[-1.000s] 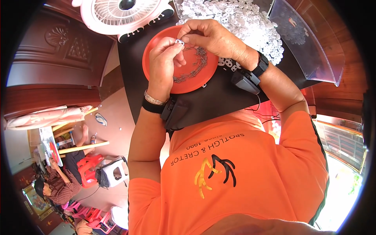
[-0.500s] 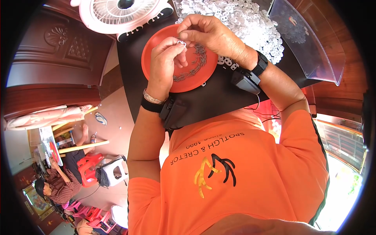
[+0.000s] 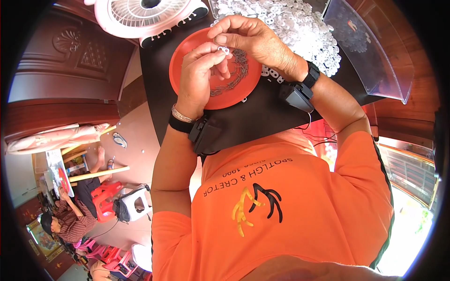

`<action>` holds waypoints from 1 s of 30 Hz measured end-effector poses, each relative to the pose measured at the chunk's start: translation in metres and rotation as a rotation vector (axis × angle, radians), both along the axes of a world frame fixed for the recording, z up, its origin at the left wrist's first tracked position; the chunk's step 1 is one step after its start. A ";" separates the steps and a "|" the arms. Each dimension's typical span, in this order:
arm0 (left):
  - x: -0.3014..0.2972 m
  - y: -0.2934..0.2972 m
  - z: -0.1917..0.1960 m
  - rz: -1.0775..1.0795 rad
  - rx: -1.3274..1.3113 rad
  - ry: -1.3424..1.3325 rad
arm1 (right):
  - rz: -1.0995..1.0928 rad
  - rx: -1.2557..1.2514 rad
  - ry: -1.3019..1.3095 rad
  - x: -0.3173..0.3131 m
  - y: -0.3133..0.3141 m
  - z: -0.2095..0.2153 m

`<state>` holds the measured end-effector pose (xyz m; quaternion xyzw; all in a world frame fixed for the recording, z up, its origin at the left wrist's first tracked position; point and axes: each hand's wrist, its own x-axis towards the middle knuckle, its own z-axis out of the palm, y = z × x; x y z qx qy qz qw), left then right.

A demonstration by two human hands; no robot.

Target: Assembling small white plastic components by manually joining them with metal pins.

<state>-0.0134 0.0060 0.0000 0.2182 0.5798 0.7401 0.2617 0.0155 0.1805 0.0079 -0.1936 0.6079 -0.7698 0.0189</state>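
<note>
Over a round red plate (image 3: 187, 51), my left hand (image 3: 199, 70) pinches a small white plastic piece with holes (image 3: 223, 49) between thumb and fingertips. Close beside it, my right hand (image 3: 253, 42) has its thumb and index finger nearly together; whatever lies between them is too small or hidden to name. Small grey metal pieces, probably screws or pins (image 3: 240, 70), lie in a curved band on the plate. Behind and right of my right hand spreads a large heap of similar white pieces (image 3: 300, 33).
A white and pink fan (image 3: 145, 18) stands at the table's far left. Clear plastic panels (image 3: 375, 61) border the heap on the right. The black table (image 3: 262, 117) has its near edge at my body. Off to the left, another person (image 3: 72, 220) sits by red stools (image 3: 104, 201).
My left hand has shifted slightly right and up with the white piece, which now shows more of its face. My right hand stays close by, its fingers slightly moved.
</note>
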 end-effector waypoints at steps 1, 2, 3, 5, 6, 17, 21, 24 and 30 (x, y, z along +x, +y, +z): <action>0.000 0.000 -0.001 -0.015 0.022 -0.013 | 0.031 -0.029 -0.021 0.000 0.000 0.000; -0.001 0.000 -0.002 -0.014 0.022 -0.012 | 0.061 -0.058 -0.043 0.001 0.000 0.000; -0.001 0.000 -0.003 -0.008 0.033 -0.012 | 0.061 -0.058 -0.043 0.000 0.000 -0.001; -0.001 0.000 -0.003 0.000 0.045 -0.011 | -0.081 0.098 0.092 -0.004 -0.001 -0.006; 0.000 0.001 -0.003 0.005 0.057 -0.015 | -0.079 0.098 0.092 -0.003 -0.002 -0.006; -0.001 -0.001 0.001 -0.024 0.050 -0.056 | -0.040 0.017 0.043 0.000 0.000 -0.001; -0.001 -0.002 0.001 -0.042 0.026 -0.090 | 0.004 -0.029 0.034 0.000 -0.001 -0.002; -0.002 -0.002 0.000 -0.024 0.035 -0.090 | 0.043 -0.064 0.016 -0.002 0.000 -0.006; -0.003 -0.003 0.000 -0.013 0.030 -0.051 | 0.019 -0.034 0.036 0.000 0.000 -0.002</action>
